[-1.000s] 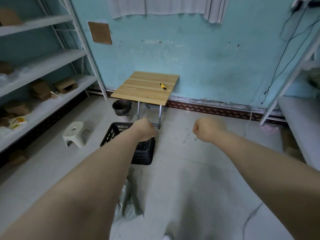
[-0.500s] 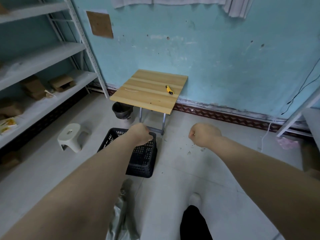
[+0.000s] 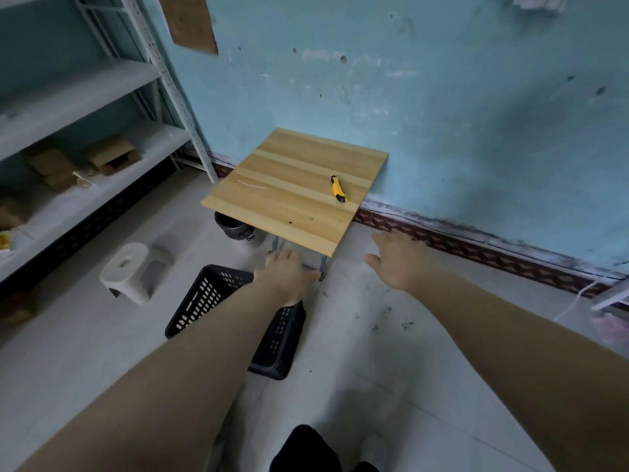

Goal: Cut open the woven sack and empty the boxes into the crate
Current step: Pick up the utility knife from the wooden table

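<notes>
A yellow utility knife (image 3: 338,189) lies on a small wooden table (image 3: 289,199) against the turquoise wall. On the floor in front of the table stands a black plastic crate (image 3: 207,298), partly hidden by my left forearm. My left hand (image 3: 287,275) hovers over the crate's far edge, fingers relaxed and holding nothing. To the right of it my right hand (image 3: 396,262) is spread open in the air below the table's front corner, short of the knife. The woven sack is not in view.
A white step stool (image 3: 131,270) stands left of the crate, and a dark bucket (image 3: 235,228) sits under the table. Metal shelving (image 3: 85,137) with cardboard boxes (image 3: 110,155) lines the left wall. My leg and foot (image 3: 316,447) show at the bottom.
Both hands were fists and have opened. I have stepped closer to the table and the view has tilted down. The grey sack seen by my feet has left the view.
</notes>
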